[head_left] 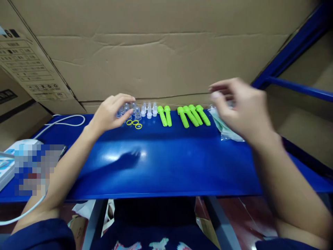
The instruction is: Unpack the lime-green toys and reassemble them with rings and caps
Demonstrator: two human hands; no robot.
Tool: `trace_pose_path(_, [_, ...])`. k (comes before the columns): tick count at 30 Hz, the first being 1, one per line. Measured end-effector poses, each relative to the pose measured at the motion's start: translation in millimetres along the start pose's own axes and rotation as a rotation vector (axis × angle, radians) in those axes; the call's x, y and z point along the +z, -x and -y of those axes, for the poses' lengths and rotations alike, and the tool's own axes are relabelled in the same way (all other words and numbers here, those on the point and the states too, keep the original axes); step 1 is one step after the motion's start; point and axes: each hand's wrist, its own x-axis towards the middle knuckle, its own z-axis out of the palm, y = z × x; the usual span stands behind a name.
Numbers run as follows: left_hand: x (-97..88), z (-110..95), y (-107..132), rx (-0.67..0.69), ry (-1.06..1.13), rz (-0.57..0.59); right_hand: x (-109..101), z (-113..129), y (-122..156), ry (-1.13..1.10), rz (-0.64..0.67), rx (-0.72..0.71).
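My left hand is over a group of several clear plastic caps at the back of the blue table. Its thumb and fingers are apart around the caps, and the hand covers part of the group. Three yellow rings lie just in front of them. To their right stand several small white nozzle-like pieces. My right hand is raised above a clear plastic bag with something pale green inside. It is blurred, its fingers bent, with a gap to the thumb and nothing visible between them.
Bright green flashlight-shaped handles lie in a pair and a larger group. Cardboard walls the back. A blue metal frame rises at right. At left are a white power strip, a cable and a blurred-out device.
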Motion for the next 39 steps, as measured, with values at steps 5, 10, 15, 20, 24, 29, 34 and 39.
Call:
trace_pose_path(5, [64.8, 52.0, 15.5, -0.127, -0.028, 0.179, 68.7, -26.5, -38.2, 0.262, 0.219, 0.258])
trace_pose_path(10, [96.1, 52.3, 26.7, -0.154, 0.116, 0.294, 115.8, -43.4, -38.8, 0.444, 0.327, 0.327])
trace_pose_path(15, [102.1, 28.2, 28.0, -0.029, 0.02, 0.431, 118.7, -45.4, -26.6, 0.472, 0.306, 0.257])
trace_pose_path(20, [107.2, 28.8, 37.8, -0.029, 0.0, 0.413, 118.7, -48.8, -21.5, 0.412, 0.262, 0.296])
trace_pose_path(24, [109.4, 33.8, 45.2, -0.035, -0.01, 0.382, 116.2, -56.8, -17.9, 0.449, 0.214, 0.351])
trace_pose_path(29, [111.4, 35.6, 49.5, -0.06, -0.053, 0.372, 111.0, -61.8, -16.6, 0.474, 0.325, 0.43])
trace_pose_path(34, [114.6, 35.8, 52.6, -0.06, -0.037, 0.312, 109.5, -58.5, -17.6, 0.474, 0.359, 0.433])
trace_pose_path(39, [116.7, 31.1, 51.2, -0.137, 0.131, 0.194, 108.0, -56.4, -15.7, 0.424, 0.187, 0.398])
